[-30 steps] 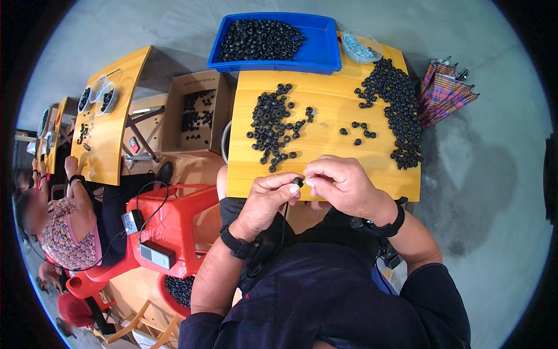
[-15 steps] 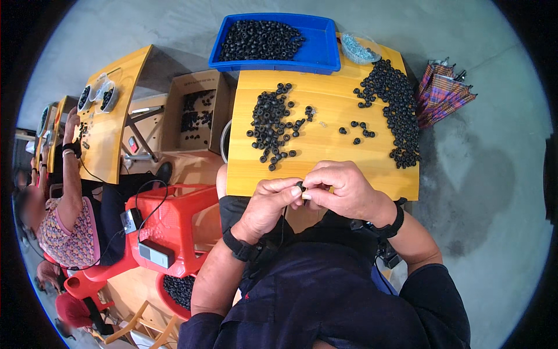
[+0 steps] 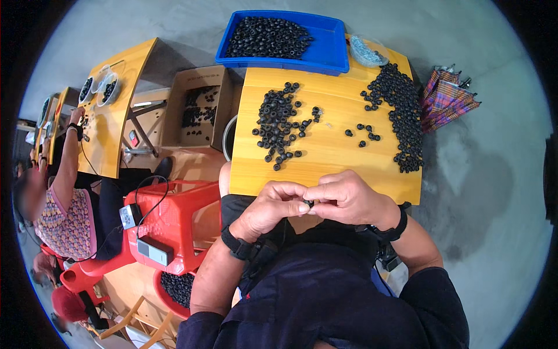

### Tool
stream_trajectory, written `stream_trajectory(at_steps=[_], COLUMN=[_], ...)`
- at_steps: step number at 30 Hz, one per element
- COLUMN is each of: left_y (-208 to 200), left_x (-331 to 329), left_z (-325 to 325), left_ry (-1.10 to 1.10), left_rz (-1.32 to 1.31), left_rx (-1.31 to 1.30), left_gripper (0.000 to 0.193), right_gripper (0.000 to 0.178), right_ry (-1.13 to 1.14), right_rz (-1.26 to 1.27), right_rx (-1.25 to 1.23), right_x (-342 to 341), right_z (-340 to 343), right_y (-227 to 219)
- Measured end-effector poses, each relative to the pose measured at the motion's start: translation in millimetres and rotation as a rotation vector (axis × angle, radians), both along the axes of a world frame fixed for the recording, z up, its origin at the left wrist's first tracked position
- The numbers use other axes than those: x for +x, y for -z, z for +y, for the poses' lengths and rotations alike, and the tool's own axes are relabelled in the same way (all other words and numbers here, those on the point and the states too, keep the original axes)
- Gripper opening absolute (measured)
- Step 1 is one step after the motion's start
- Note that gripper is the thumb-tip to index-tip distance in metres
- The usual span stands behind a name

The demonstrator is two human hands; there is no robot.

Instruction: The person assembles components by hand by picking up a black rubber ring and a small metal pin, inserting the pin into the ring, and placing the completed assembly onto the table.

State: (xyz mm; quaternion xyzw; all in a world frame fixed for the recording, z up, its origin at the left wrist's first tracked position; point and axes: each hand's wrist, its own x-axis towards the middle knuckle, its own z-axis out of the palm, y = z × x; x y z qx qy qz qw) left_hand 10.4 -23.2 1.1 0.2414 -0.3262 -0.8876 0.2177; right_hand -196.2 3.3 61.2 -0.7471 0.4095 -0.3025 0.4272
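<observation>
My left hand (image 3: 268, 208) and my right hand (image 3: 356, 202) meet in front of the table's near edge. Thumbs and forefingers of both pinch one small black ring-shaped part (image 3: 309, 203), mostly covered by the fingertips. Just beyond my hands, a loose pile of similar black parts (image 3: 274, 119) lies on the left of the yellow table (image 3: 325, 163). Several more black parts (image 3: 361, 128) sit apart toward the middle right. Beside a few black parts are tiny clear pieces (image 3: 329, 125). A long heap of black parts (image 3: 406, 125) runs down the right edge.
At the table's far side are a blue tray (image 3: 331, 53) partly filled with black parts and a clear bowl (image 3: 372, 58) of small pale-blue pieces. A plaid umbrella (image 3: 444, 99) leans right. Left are a cardboard box (image 3: 168, 125), a red stool (image 3: 183, 215) and a seated person (image 3: 70, 218).
Both hands have drawn slightly toward me with the black part, and the fingertips now close around it more fully. The whole view has shifted a little.
</observation>
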Motion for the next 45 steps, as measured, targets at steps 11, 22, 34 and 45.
stream_trajectory(at_steps=[11, 22, 34, 45], left_y=[-4, 0, 0, -4], left_x=[0, 4, -2, -6], left_z=[-5, -8, -9, -10], left_ry=[0.035, -0.018, -0.042, -0.241], left_rz=[-0.130, -0.152, -0.176, -0.200], left_rx=[-0.138, -0.123, -0.149, -0.249], left_gripper=[0.017, 0.016, 0.018, 0.020], right_gripper=[0.019, 0.015, 0.012, 0.016], right_ry=[0.241, 0.250, 0.238, 0.476], right_rz=[0.172, 0.498, 0.559, -0.241], right_rx=[-0.023, -0.120, -0.191, 0.462], right_x=[-10, 13, 10, -13], right_z=[-60, -90, -95, -61], right_y=[68, 104, 113, 62])
